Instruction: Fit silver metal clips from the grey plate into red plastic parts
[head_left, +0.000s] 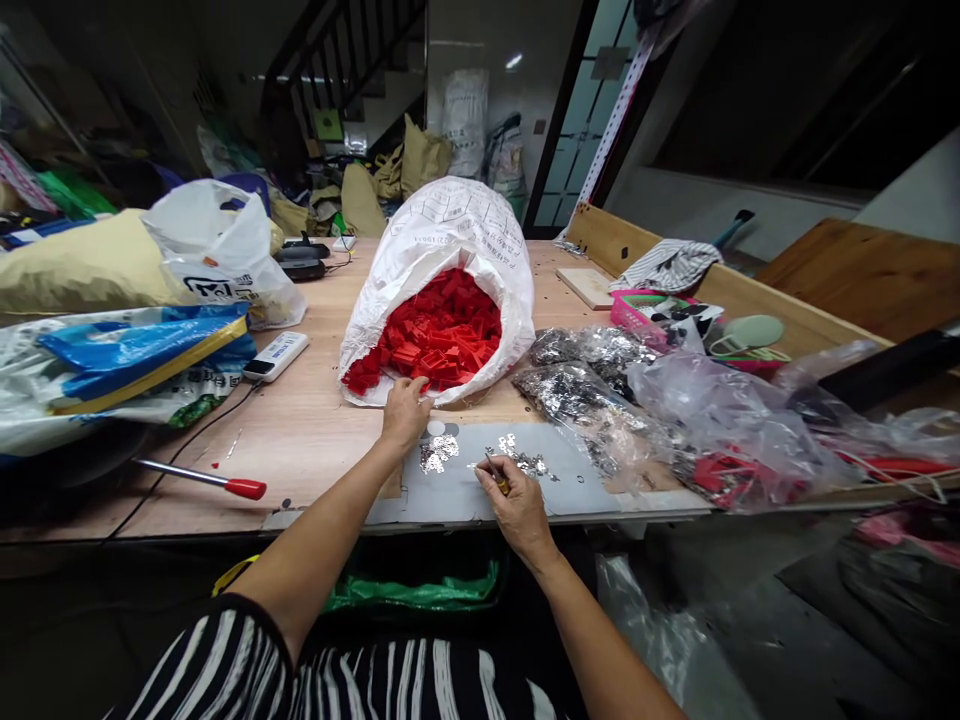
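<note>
A white woven sack (457, 225) lies on its side, its mouth facing me and full of small red plastic pieces (442, 330). At the front lip of the sack is my left hand (405, 412), fingers bent against the red pieces; what is between the fingertips is hidden. My right hand (519, 503) is closed around a thin tool (501, 483) with a yellowish handle, held over a grey mat (465, 500). Two groups of small shiny metal parts lie on the mat: one pile (439, 453) between my hands, another scatter (529, 463) just beyond my right hand.
Clear bags of metal parts (585, 395) lie right of the sack, beside a pink basket (637, 312). Left are a white power bank (276, 357) with a cable, a red-tipped lever (244, 488) and plastic bags (225, 250). A wooden board (585, 287) lies behind.
</note>
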